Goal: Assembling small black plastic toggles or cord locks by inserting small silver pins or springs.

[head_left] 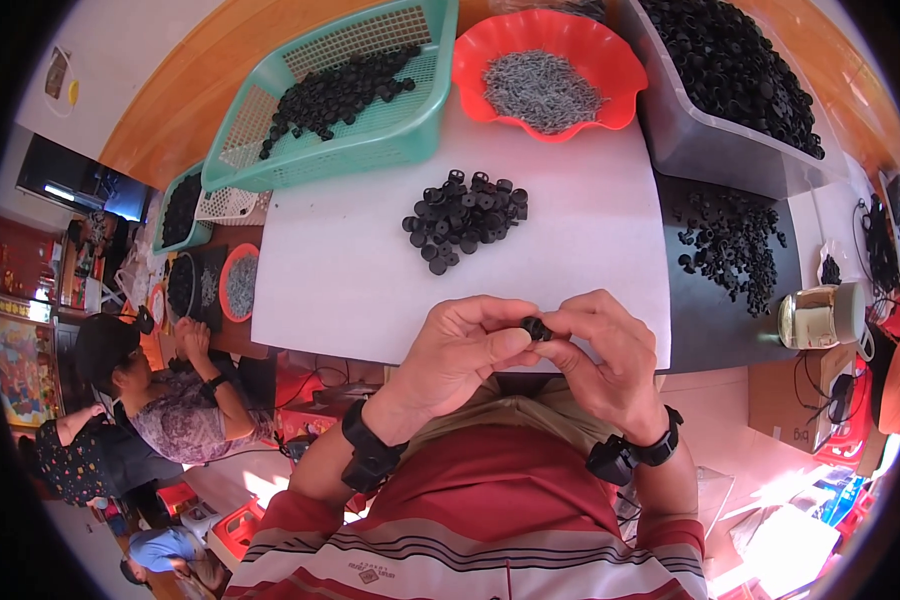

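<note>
Between my two hands, over the near edge of the white sheet (340, 270), is a small round black plastic part (536, 328). My left hand (465, 345) pinches it between thumb and fingers from the left. From the right, the thumb and fingertips of my right hand (605, 350) close on the same part. My fingers cover most of it, so its finer shape is hidden. Beyond my hands, a heap of similar black round parts (465, 218) lies on the sheet.
A green basket (370, 155) of black parts, a red scalloped bowl (620, 75) of grey screw-like pieces and a grey bin (710, 160) of black parts line the back. Small black pieces (735, 250) lie right, near a lidded jar (810, 318). A co-worker (190, 400) sits left.
</note>
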Tool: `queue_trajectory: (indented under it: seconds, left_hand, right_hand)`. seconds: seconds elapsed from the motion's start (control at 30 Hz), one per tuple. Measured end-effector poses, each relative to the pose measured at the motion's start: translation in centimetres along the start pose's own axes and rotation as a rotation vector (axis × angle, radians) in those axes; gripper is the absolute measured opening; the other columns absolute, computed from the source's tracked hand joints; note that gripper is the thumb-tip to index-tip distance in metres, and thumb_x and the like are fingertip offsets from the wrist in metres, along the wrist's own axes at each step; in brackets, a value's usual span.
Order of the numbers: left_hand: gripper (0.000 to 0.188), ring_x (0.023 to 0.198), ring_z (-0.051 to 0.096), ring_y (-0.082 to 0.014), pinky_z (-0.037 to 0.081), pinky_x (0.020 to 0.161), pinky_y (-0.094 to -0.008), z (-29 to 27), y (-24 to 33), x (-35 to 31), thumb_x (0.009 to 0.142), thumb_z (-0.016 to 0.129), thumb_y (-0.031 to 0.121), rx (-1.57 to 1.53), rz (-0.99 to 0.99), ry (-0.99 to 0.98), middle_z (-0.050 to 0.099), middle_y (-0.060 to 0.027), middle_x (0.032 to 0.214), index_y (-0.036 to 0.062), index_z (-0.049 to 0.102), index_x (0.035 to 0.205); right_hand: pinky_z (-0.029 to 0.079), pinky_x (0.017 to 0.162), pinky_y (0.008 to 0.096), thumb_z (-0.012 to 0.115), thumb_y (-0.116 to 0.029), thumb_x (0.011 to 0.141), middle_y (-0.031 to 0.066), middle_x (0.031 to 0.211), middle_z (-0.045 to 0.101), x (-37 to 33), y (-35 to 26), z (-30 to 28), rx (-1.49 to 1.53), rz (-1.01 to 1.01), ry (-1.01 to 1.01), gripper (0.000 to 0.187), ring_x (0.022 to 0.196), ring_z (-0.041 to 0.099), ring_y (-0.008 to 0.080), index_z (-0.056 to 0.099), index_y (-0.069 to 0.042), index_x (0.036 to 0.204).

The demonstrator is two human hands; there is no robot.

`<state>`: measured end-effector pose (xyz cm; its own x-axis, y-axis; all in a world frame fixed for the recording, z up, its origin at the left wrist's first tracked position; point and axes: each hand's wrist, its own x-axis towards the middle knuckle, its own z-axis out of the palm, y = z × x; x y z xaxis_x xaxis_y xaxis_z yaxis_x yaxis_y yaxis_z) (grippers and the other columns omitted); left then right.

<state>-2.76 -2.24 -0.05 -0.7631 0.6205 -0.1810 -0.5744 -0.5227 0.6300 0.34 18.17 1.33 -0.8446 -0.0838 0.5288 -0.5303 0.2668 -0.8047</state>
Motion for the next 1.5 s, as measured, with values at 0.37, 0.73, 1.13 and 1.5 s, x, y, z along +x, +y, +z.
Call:
queue_trajectory:
  seconds: [0.37,0.73,1.13,1.5]
  left_hand:
    - [0.029,0.105,0.071,-0.024,0.062,0.094,-0.0372,0.7,-0.3,-0.2,0.097,0.067,-0.001,0.117,0.053,0.032,0.07,-0.0179,0.12,-0.007,0.065,0.125]
    - [0.026,0.107,0.071,-0.0265,0.063,0.093,-0.0413,1.3,-0.4,-0.3,0.096,0.067,-0.002,0.137,0.066,0.049,0.07,-0.0192,0.119,-0.0039,0.068,0.122]
    - [0.025,0.105,0.072,-0.0257,0.064,0.092,-0.0394,1.0,-0.8,-0.4,0.098,0.066,0.0,0.12,0.035,0.066,0.07,-0.018,0.118,-0.004,0.067,0.123]
    - [0.025,0.104,0.073,-0.0239,0.064,0.091,-0.0369,1.0,-1.1,-0.2,0.098,0.066,0.001,0.09,0.035,0.047,0.071,-0.0171,0.119,-0.002,0.069,0.123]
  right_hand:
    - [0.051,0.057,0.0295,0.081,0.004,0.081,0.0104,0.092,0.067,-0.5,0.1,0.1,0.001,-0.029,0.041,0.028,0.068,0.064,0.0188,0.074,-0.002,0.108]
    - [0.051,0.056,0.0277,0.082,0.005,0.079,0.0112,0.091,0.068,-0.9,0.3,0.0,0.016,-0.083,0.062,0.033,0.068,0.064,0.0178,0.073,0.0,0.11]
    - [0.052,0.057,0.0277,0.083,0.004,0.078,0.0115,0.092,0.068,-1.1,0.2,-0.1,0.018,-0.064,0.056,0.031,0.069,0.065,0.0177,0.074,0.0,0.108]
    - [0.053,0.058,0.0276,0.084,0.001,0.078,0.0115,0.092,0.069,-1.2,0.4,-0.2,0.017,-0.058,0.059,0.03,0.069,0.066,0.018,0.074,0.0,0.106]
